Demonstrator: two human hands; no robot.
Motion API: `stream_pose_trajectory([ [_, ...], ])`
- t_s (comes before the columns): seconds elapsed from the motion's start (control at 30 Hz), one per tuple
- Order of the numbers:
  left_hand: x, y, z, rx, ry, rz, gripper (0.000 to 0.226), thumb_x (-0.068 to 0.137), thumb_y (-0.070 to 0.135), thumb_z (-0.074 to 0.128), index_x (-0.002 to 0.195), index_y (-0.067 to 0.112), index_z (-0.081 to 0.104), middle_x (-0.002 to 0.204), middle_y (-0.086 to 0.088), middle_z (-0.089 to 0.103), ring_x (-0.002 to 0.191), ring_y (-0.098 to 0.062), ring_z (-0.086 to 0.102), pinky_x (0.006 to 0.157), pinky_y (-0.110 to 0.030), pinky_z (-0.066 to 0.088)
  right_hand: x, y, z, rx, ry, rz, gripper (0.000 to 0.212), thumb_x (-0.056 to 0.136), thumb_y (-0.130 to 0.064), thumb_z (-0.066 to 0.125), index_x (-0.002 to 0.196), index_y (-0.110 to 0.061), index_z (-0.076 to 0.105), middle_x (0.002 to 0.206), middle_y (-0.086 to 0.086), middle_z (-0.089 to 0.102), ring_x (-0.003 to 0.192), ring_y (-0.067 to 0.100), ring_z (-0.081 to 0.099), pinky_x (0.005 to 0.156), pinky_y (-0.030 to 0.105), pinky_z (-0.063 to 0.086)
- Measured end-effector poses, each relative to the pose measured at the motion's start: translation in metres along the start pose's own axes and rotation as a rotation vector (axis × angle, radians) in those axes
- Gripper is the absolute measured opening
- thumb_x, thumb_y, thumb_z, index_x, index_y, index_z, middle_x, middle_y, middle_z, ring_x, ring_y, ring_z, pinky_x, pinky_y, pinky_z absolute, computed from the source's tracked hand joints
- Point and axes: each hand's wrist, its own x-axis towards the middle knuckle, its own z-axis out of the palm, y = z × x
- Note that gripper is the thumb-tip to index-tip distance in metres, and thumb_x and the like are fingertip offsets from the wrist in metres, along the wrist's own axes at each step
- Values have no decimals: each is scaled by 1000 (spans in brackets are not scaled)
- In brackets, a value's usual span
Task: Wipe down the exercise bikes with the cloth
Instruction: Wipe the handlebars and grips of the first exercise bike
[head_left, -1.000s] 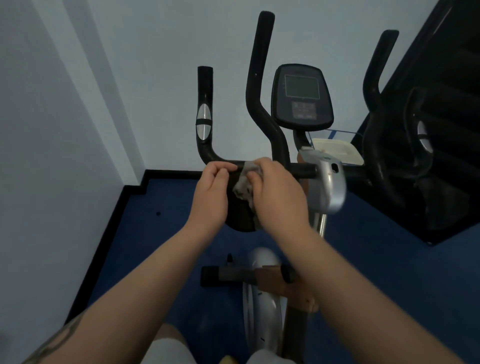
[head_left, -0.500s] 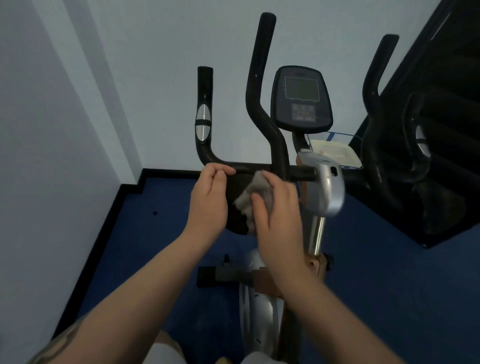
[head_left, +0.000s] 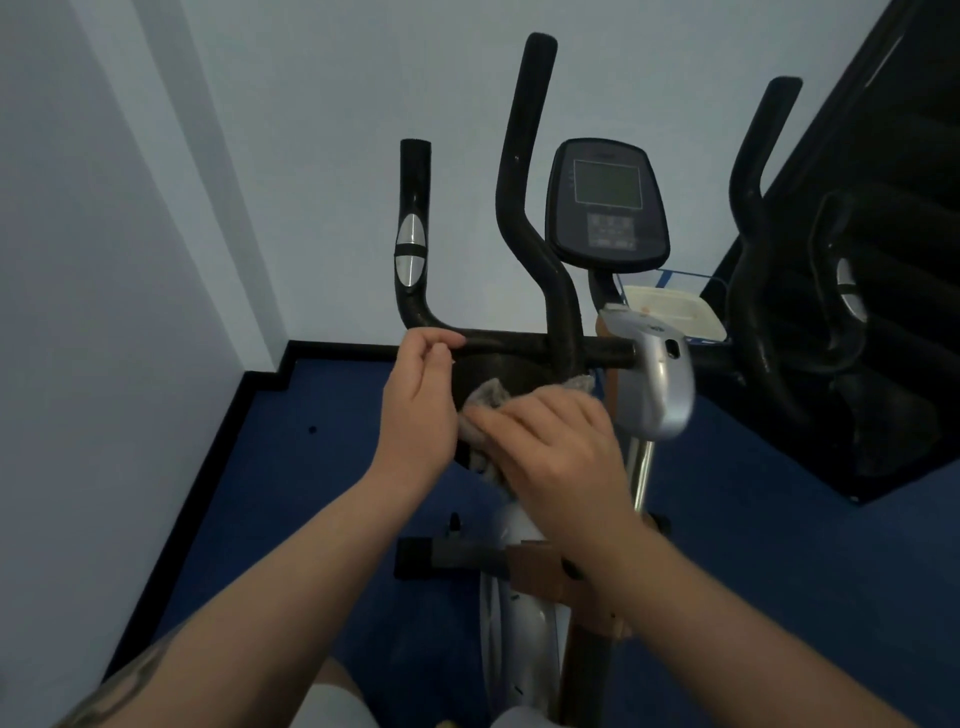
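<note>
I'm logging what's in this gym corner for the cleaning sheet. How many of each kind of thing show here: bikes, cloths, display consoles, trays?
Black and silver exercise bike: 1
Crumpled grey cloth: 1, under the right hand, beside the left hand
Dark oval display console: 1
Cream plastic tray: 1
Total: 4
</note>
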Motion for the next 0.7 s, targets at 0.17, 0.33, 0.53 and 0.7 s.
stream_pose_trajectory([
  [0.17,1,1,1,4,10,2,23,102,14,35,97,14,57,80,5,60,72,-4,56,65,-19,46,47,-6,12,43,29,316,20,91,-24,58,101,-16,73,87,1,64,82,24,57,75,30,32],
  [0.33,1,0,-1,32,2,26,23,102,14,35,98,16,58,80,6,59,69,-1,54,61,-17,46,8,-16,-3,83,-29,137,25,86,-18,58,106,-14,73,91,1,67,85,22,61,86,32,35],
  [0.53,0,-1,2,-1,17,12,25,102,13,34,97,15,58,79,4,59,65,2,53,56,-12,42,46,24,-39,174,49,316,24,92,-23,53,109,-18,69,97,4,62,93,25,54,84,38,39],
  [0.7,-1,0,3,35,41,38,25,101,10,35,99,12,59,85,4,62,73,-2,55,63,-15,44,67,12,2,40,-335,439,30,102,-41,39,119,-23,56,108,2,57,99,22,52,74,34,40],
])
